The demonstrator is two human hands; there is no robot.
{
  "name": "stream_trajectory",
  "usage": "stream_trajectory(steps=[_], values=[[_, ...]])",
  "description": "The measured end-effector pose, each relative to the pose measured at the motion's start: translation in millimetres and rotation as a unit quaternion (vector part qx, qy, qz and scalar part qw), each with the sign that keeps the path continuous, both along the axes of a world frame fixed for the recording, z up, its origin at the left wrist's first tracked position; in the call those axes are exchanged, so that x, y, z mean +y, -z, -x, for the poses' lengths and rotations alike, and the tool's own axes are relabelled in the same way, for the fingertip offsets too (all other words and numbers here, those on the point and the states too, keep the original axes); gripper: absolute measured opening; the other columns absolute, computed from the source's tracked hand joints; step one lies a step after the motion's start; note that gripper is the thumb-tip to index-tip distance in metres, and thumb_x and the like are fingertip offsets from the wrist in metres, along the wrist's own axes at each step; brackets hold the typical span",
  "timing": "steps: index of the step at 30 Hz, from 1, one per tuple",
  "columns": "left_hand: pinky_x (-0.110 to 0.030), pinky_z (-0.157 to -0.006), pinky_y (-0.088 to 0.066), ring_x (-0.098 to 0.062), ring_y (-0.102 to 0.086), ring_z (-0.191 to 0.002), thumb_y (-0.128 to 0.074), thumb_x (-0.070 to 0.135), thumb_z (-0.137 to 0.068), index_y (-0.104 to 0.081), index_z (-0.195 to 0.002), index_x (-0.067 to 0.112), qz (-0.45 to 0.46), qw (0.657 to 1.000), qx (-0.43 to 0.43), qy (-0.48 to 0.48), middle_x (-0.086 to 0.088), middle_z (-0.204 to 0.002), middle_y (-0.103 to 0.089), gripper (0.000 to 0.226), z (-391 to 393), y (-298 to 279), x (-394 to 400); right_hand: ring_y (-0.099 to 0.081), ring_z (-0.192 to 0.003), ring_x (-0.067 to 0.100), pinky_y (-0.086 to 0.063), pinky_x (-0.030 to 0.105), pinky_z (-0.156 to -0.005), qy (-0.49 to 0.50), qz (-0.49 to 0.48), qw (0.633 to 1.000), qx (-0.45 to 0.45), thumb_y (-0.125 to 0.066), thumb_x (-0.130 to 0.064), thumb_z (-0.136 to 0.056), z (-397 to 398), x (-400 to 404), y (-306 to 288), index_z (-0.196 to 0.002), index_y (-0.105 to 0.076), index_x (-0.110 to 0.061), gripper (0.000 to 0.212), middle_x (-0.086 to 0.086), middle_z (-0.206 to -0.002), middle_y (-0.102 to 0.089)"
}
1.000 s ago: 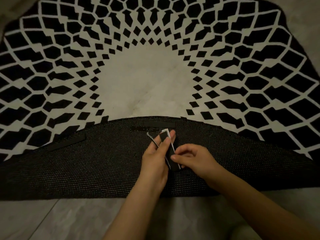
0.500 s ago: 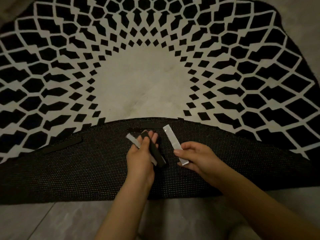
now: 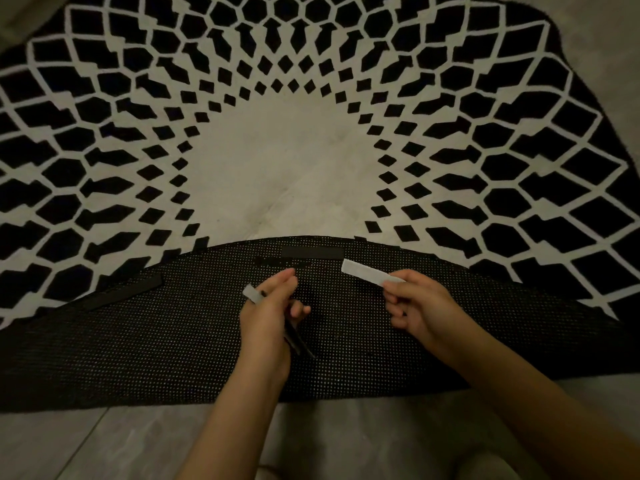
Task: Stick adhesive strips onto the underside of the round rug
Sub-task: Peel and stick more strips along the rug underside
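The round rug (image 3: 311, 168) lies on the grey tiled floor (image 3: 104, 445), its near edge folded over so the black dotted underside (image 3: 156, 348) faces up. No container anywhere in view, so straight to the count. Two black adhesive strips sit flat on that underside: one level strip (image 3: 312, 253) just below the fold line, one slanted strip (image 3: 124, 293) well off to the left. A third dark patch (image 3: 282, 263) lies just beneath the level one, too dim to tell what it is.

Two hands over the underside, well apart from each other. The left hand (image 3: 268, 313) has its fingers curled around a black strip (image 3: 298, 339) that pokes out below the palm, and a pale strip end (image 3: 252, 295) sticks out at the thumb side. The right hand (image 3: 420, 306) pinches a pale backing strip (image 3: 369, 273) between thumb and forefinger, the strip reaching up and left, its free end just beside the level stuck strip. That makes two pale pieces in hand, one black.
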State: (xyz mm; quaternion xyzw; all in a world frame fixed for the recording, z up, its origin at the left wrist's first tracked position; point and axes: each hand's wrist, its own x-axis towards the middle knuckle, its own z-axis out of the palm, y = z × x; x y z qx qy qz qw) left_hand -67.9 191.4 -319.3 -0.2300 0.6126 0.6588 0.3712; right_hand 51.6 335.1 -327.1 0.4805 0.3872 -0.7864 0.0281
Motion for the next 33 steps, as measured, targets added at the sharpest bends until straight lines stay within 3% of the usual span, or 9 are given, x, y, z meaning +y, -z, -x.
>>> stream_trajectory(steps=[3,6,12,14,19,22,26,29,33], values=[[-0.018,-0.039,-0.033,-0.003,-0.031,-0.038,-0.051,0.015,-0.096,-0.064,-0.107,0.011,0.041,0.997,0.035,0.049,0.01,-0.046,-0.038,0.017,0,0,2,-0.035,-0.046,0.008,-0.028,0.017,-0.038,0.002,0.022,1.0,0.021,-0.046,-0.002,-0.09,-1,1,-2,-0.081,-0.051,-0.007,0.012,0.001,-0.06,-0.042],[-0.016,-0.035,-0.027,-0.003,-0.028,-0.036,-0.055,0.018,-0.094,-0.065,-0.1,0.013,0.047,0.996,0.046,0.065,0.009,-0.048,-0.041,0.012,-1,-3,4,-0.036,-0.046,0.007,-0.029,0.016,-0.037,-0.031,0.004,0.999,0.015,-0.047,-0.001,-0.09,0,0,-3,-0.089,-0.054,-0.005,0.009,-0.001,-0.058,-0.044],[-0.016,-0.038,-0.031,-0.001,-0.034,-0.036,-0.067,0.031,-0.084,-0.068,-0.087,0.014,0.064,0.986,0.062,0.143,0.011,-0.049,-0.052,0.017,-5,-13,6,-0.035,-0.048,0.009,-0.028,0.018,-0.039,-0.077,-0.009,0.997,0.009,-0.045,0.0,-0.092,3,-3,-3,-0.087,-0.055,-0.006,0.013,0.001,-0.06,-0.043],[-0.016,-0.041,-0.035,0.001,-0.043,-0.038,-0.069,0.029,-0.081,-0.071,-0.084,0.021,0.083,0.976,0.083,0.182,0.014,-0.049,-0.055,0.008,-8,-15,7,-0.036,-0.048,0.01,-0.029,0.019,-0.04,-0.101,-0.021,0.995,-0.001,-0.046,-0.001,-0.092,3,-3,-3,-0.09,-0.057,-0.006,0.012,0.001,-0.06,-0.044],[-0.015,-0.044,-0.039,0.001,-0.054,-0.056,-0.074,0.023,-0.079,-0.073,-0.084,0.021,0.123,0.961,0.11,0.222,0.008,-0.072,-0.066,0.005,-9,-12,6,-0.047,-0.05,0.012,-0.039,0.023,-0.042,-0.092,-0.07,0.993,-0.017,-0.054,-0.004,-0.091,3,-2,-6,-0.104,-0.057,-0.007,0.014,0.005,-0.066,-0.056],[-0.013,-0.046,-0.042,0.005,-0.057,-0.056,-0.075,0.019,-0.078,-0.071,-0.082,0.015,0.127,0.952,0.124,0.25,0.008,-0.071,-0.065,0.007,-9,-11,2,-0.06,-0.057,0.014,-0.051,0.024,-0.047,-0.058,-0.158,0.985,-0.039,-0.058,-0.008,-0.09,2,-1,-5,-0.099,-0.059,-0.011,0.01,0.006,-0.078,-0.069],[-0.006,-0.048,-0.042,0.009,-0.057,-0.051,-0.075,0.002,-0.075,-0.066,-0.08,0.006,0.111,0.914,0.104,0.375,0.004,-0.068,-0.062,0.011,-19,-10,-1,-0.065,-0.075,0.01,-0.056,0.02,-0.059,-0.119,-0.336,0.933,-0.049,-0.065,-0.009,-0.085,-1,1,5,-0.095,-0.068,-0.021,0.016,0.0,-0.094,-0.062],[-0.008,-0.054,-0.045,0.007,-0.06,-0.057,-0.072,-0.005,-0.075,-0.065,-0.096,0.005,0.066,0.899,0.046,0.431,0.004,-0.072,-0.063,0.025,-25,-12,-1,-0.065,-0.076,0.005,-0.056,0.019,-0.06,-0.148,-0.379,0.914,-0.003,-0.068,-0.006,-0.082,0,0,5,-0.091,-0.07,-0.023,0.019,-0.003,-0.094,-0.06],[-0.018,-0.058,-0.049,-0.003,-0.067,-0.078,-0.07,0.024,-0.083,-0.069,-0.105,0.028,0.058,0.91,0.007,0.411,0.007,-0.088,-0.072,0.023,-23,-13,2,-0.064,-0.076,0.002,-0.056,0.021,-0.057,-0.179,-0.407,0.895,0.031,-0.071,-0.007,-0.08,0,-2,3,-0.084,-0.069,-0.027,0.02,-0.006,-0.089,-0.063]])
